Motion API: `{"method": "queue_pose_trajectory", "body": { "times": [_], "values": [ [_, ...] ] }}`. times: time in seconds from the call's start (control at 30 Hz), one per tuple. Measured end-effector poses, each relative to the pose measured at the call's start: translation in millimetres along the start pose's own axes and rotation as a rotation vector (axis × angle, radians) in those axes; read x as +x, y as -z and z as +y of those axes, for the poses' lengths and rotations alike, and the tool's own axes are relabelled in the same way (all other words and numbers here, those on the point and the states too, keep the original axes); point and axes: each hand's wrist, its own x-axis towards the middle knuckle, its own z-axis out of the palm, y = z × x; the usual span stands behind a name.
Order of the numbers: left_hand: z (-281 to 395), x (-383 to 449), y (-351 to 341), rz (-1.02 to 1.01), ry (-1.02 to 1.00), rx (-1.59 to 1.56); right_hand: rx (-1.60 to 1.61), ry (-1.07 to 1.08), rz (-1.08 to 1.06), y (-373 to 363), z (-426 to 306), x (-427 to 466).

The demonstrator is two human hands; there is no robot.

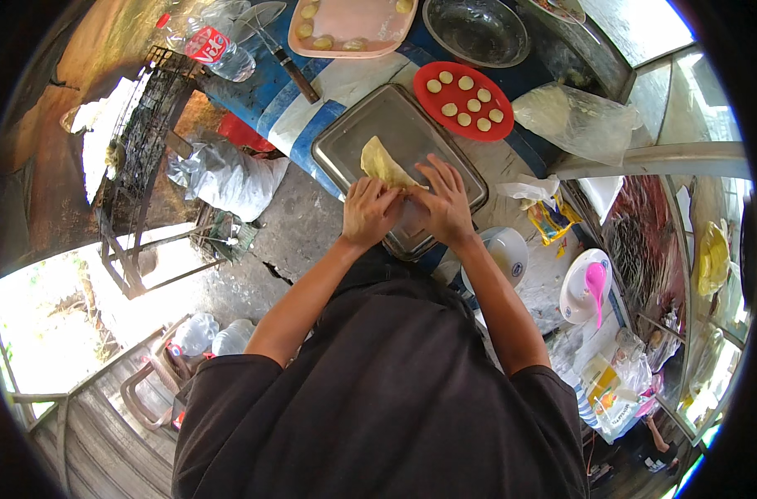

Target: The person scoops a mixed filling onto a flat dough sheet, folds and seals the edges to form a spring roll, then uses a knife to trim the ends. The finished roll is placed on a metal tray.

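Note:
A folded half-moon of pale yellow dough [381,162] lies on an upturned or shallow metal tray [347,134] in front of me. My left hand [371,212] pinches its near edge between thumb and fingers. At the lower right end of the same dough, my right hand [442,203] holds the edge with thumb and index finger, its other fingers spread above the tray. Beyond the tray, a red oval plate [433,111] carries several small round dough pieces [474,105]. Whether the dough has a filling cannot be seen.
A pink tray [353,53] with dough rounds, a dark metal bowl [476,31] and a wire skimmer [296,75] stand beyond. A water bottle [213,47] is far left. To the right are a plastic bag [571,118], a white bowl [509,256] and a plate with a pink spoon [596,279].

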Motion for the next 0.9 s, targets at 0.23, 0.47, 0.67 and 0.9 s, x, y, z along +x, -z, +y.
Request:
{"method": "queue_pose_trajectory", "body": {
  "times": [0.23,0.47,0.67,0.9],
  "values": [
    [-8,-1,0,-0.049,-0.106,0.095,-0.069,-0.025,0.0,-6,-2,0],
    [-6,-8,4,-0.089,-0.039,-0.059,0.002,-0.065,-0.055,6,-1,0],
    [-8,-1,-3,0.01,0.036,-0.044,0.02,-0.12,0.031,-3,3,8],
    [-15,-3,11,-0.096,-0.094,-0.012,-0.005,-0.04,0.0,8,9,-2]
  ]
}}
